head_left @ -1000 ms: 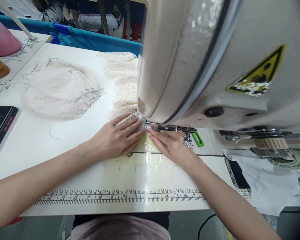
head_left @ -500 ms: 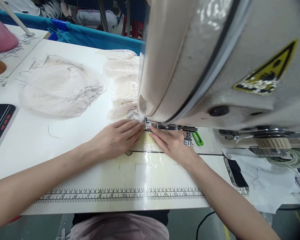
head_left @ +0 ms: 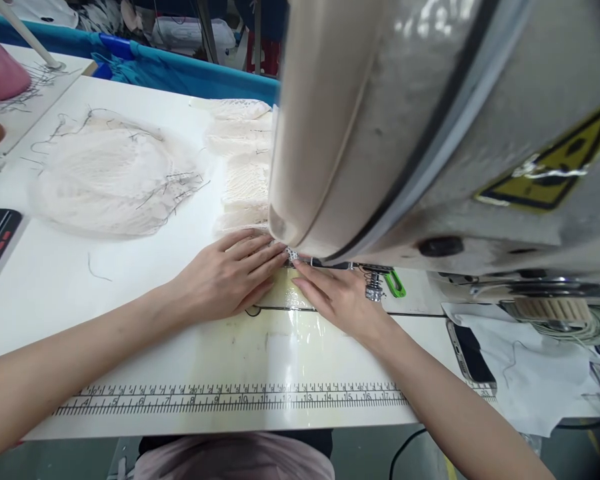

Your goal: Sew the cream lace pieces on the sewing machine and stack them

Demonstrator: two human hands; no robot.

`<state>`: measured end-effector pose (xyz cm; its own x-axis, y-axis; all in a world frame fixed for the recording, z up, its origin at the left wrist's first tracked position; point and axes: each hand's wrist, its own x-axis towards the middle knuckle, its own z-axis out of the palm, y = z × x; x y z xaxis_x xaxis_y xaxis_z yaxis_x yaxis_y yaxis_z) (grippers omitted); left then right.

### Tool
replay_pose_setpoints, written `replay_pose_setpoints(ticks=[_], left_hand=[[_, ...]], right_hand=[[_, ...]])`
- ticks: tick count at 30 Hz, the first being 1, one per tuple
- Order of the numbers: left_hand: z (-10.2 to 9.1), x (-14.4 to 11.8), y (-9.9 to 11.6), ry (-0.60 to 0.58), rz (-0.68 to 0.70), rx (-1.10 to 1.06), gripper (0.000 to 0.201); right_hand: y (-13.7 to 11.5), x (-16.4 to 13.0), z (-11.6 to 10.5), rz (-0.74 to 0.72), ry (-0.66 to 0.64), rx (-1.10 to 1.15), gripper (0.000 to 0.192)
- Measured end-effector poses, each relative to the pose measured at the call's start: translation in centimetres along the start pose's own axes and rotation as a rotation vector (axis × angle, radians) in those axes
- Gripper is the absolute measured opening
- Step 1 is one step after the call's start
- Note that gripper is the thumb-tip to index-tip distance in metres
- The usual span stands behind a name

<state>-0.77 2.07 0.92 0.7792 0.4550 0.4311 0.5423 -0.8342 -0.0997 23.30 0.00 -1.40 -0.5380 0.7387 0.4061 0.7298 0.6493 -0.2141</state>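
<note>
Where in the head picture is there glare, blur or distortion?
Head view: glare on the glossy table in front of the hands; bright reflections on the sewing machine head, which looms large and soft, being very close; the printed ruler bows slightly, wide-lens distortion; the left hand and right hand are sharp.

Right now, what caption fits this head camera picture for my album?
Left hand and right hand press lace flat under a sewing machine.

Both forearms reach forward, converging. Left hand [head_left: 225,277] lies flat, palm down, fingers extended and close together, pointing right and forward. Right hand [head_left: 337,297] also flat, palm down, fingers pointing left and forward, fingertips nearly meeting the left's; whether they touch is unclear.
</note>
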Motion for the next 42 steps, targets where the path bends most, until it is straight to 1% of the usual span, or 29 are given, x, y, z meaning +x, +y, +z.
replay_pose_setpoints(ticks=[9,17,21,27,30,36,40,42], left_hand=[[-0.3,0.3,0.0,-0.023,0.003,0.022,0.026],[-0.2,0.4,0.0,-0.047,-0.023,0.017,0.032],[-0.2,0.3,0.1,-0.070,-0.038,0.017,0.034],[-0.2,0.2,0.2,-0.093,-0.056,0.023,0.036],[0.0,0.0,0.1,-0.088,-0.070,0.028,0.039],[0.3,-0.3,0.2,-0.075,-0.071,0.032,0.038],[-0.3,-0.4,0.3,-0.033,-0.065,0.094,0.038],[-0.7,0.1,0.0,-0.011,-0.104,0.105,0.035]], right_hand=[[-0.1,0.2,0.1,-0.018,0.034,-0.038,0.026],[-0.4,-0.1,0.3,0.058,-0.086,-0.129,0.034],[-0.5,0.1,0.3,0.059,-0.103,-0.168,0.035],[-0.6,0.0,0.3,0.015,-0.123,-0.278,0.037],[-0.7,0.1,0.1,0.012,-0.100,-0.304,0.036],[-0.1,0.4,-0.6,0.044,0.026,-0.287,0.035],[0.7,0.0,-0.2,0.041,0.052,-0.233,0.031],[0.9,-0.2,-0.1,0.029,0.049,-0.197,0.029]])
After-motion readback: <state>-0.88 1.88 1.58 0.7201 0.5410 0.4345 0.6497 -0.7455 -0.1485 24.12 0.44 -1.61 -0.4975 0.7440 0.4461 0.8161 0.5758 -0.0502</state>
